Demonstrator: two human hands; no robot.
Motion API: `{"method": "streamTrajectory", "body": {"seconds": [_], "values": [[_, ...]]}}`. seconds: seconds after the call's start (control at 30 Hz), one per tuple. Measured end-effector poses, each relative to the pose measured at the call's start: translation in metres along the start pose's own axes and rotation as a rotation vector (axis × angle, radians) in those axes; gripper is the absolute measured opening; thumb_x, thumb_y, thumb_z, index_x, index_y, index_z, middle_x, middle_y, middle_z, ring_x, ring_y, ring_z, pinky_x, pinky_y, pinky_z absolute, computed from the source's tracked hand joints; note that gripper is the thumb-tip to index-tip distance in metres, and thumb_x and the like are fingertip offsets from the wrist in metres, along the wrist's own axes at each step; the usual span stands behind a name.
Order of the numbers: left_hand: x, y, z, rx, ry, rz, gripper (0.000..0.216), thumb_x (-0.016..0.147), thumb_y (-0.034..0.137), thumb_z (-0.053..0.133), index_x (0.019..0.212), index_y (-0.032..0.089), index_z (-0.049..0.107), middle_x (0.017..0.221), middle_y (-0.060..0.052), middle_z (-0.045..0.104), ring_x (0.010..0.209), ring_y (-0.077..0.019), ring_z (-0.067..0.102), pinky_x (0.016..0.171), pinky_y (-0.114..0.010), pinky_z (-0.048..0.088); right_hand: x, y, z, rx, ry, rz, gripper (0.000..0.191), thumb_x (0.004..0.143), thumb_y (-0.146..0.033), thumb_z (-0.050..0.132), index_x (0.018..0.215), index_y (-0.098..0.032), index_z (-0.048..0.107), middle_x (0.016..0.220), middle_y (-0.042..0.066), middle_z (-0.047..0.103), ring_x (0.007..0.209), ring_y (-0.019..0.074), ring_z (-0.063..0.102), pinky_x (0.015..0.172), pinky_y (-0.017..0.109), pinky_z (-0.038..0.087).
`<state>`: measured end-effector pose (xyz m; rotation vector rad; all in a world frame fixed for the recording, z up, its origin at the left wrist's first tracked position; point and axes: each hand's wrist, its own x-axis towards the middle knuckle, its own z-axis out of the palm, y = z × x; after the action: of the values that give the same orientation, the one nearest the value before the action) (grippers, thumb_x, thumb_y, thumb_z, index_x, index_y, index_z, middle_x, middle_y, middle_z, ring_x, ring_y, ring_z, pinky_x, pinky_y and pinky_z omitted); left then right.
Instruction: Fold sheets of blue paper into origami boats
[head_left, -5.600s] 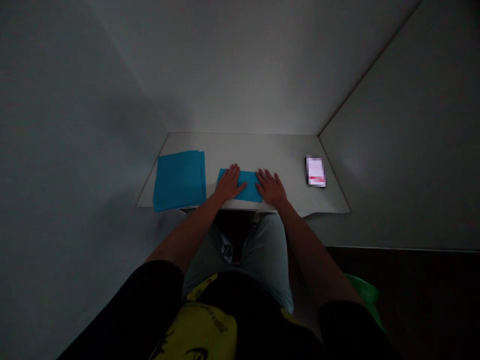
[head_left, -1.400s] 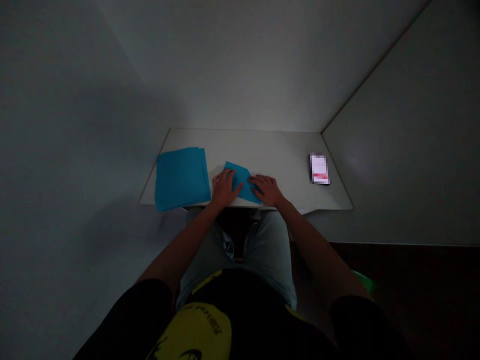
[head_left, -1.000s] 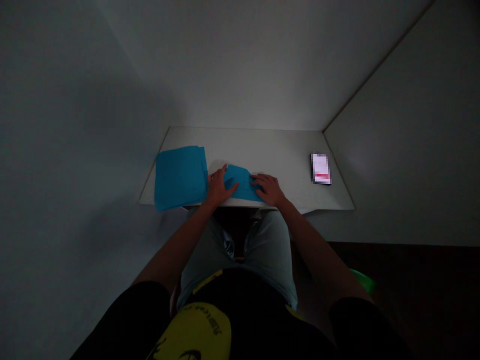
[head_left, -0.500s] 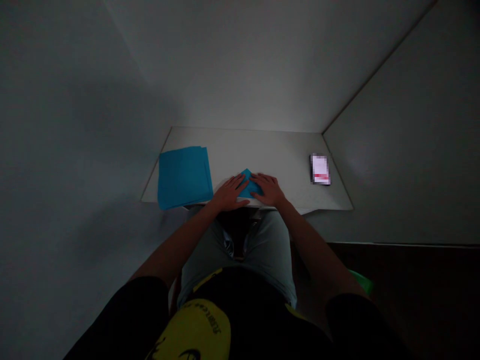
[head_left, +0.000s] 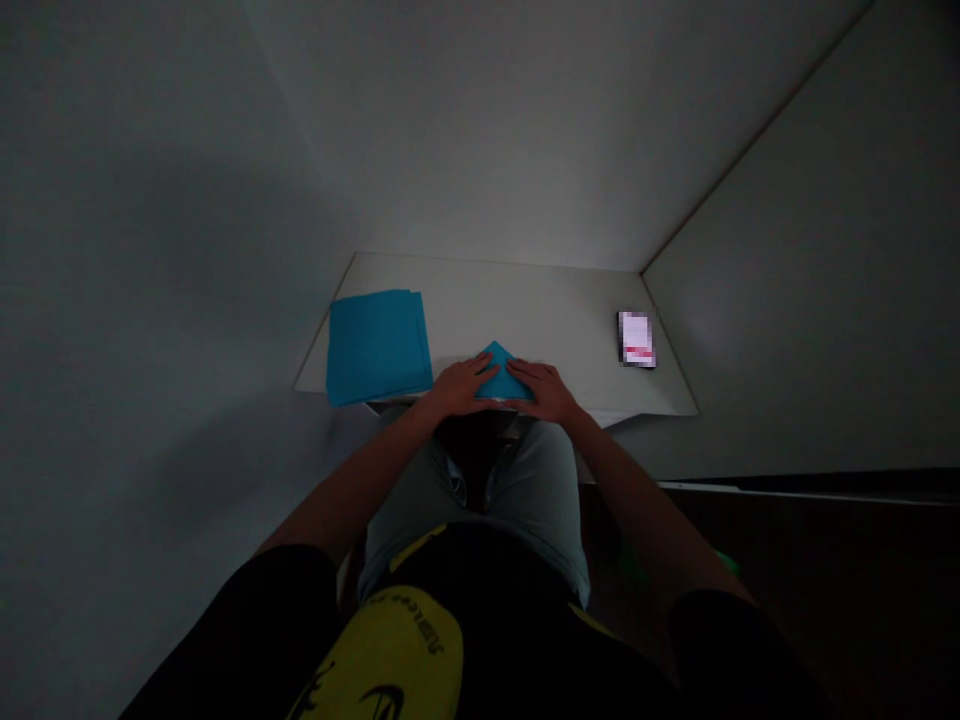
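At the lower centre of the frame, the left hand (head_left: pixel 459 388) lies flat with fingers stretched, resting on the left side of the blue paper (head_left: pixel 504 385) and clenching nothing. The paper, its top coming to a point, sits between the hands at the table's near edge; it should be very light, fairly stiff where it looks folded, inclined to slide and easy to crease, so best held by flat pressure near its slanting sides (a hard pinch could crumple the tip). The right hand (head_left: pixel 550 390) mirrors this, unclenched, fingers over the right side. As for the room, a grey wall (head_left: pixel 187 250) fills the left of the frame; a blue stack (head_left: pixel 377 345) lies at the left end of the pale, smooth-looking table (head_left: pixel 525 310), a phone (head_left: pixel 636 340) near its right end. Dark floor (head_left: pixel 862 590) shows at lower right.
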<state>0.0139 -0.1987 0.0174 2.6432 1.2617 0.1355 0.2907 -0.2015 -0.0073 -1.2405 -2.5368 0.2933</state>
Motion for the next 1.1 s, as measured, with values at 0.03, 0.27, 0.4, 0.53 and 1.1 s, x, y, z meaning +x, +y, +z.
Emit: {"method": "streamTrajectory", "body": {"seconds": [0.03,0.27,0.4,0.53,1.1], "values": [[0.0,-0.001,-0.004,-0.002,-0.021,0.004,0.085,0.1,0.071,0.066,0.167,0.022,0.051,0.18,-0.018,0.039,0.166,-0.0342,0.042,0.133,-0.049,0.039,-0.001,0.001,-0.001,0.005,-0.005,-0.001,0.077,0.098,-0.063,0.075,0.163,-0.025,0.059,0.168,0.015,0.058,0.156,0.035,0.055,0.125,0.055,0.042],[0.006,0.003,-0.02,-0.033,-0.056,-0.018,0.065,0.103,0.061,0.067,0.158,0.028,0.063,0.174,-0.011,0.051,0.159,-0.0319,0.053,0.129,-0.045,0.046,0.006,0.004,-0.01,0.042,-0.071,-0.016,0.071,0.096,-0.062,0.077,0.156,-0.025,0.067,0.164,0.012,0.062,0.153,0.0338,0.06,0.125,0.054,0.048],[0.009,0.003,-0.023,-0.037,-0.059,-0.04,0.053,0.106,0.056,0.063,0.152,0.031,0.068,0.17,-0.007,0.056,0.155,-0.0295,0.057,0.126,-0.042,0.049,0.014,0.005,-0.016,0.043,-0.09,-0.01,0.056,0.104,-0.056,0.068,0.15,-0.026,0.072,0.158,0.01,0.068,0.149,0.0303,0.064,0.125,0.051,0.051],[0.015,-0.002,-0.026,-0.019,-0.094,-0.026,0.051,0.106,0.046,0.062,0.155,0.031,0.066,0.17,-0.006,0.057,0.154,-0.0267,0.059,0.125,-0.038,0.049,0.021,0.008,-0.023,0.067,-0.131,-0.037,0.046,0.11,-0.046,0.058,0.149,-0.027,0.073,0.154,0.006,0.071,0.146,0.0263,0.066,0.125,0.046,0.052],[0.022,0.027,-0.019,0.005,0.04,-0.286,0.038,0.111,0.035,0.058,0.144,0.021,0.07,0.129,-0.018,0.081,0.121,-0.0359,0.078,0.106,-0.048,0.059,0.019,-0.038,-0.01,-0.139,0.018,0.181,0.044,0.108,-0.02,0.053,0.149,-0.024,0.069,0.156,0.014,0.069,0.146,0.0319,0.062,0.124,0.053,0.041]]}}
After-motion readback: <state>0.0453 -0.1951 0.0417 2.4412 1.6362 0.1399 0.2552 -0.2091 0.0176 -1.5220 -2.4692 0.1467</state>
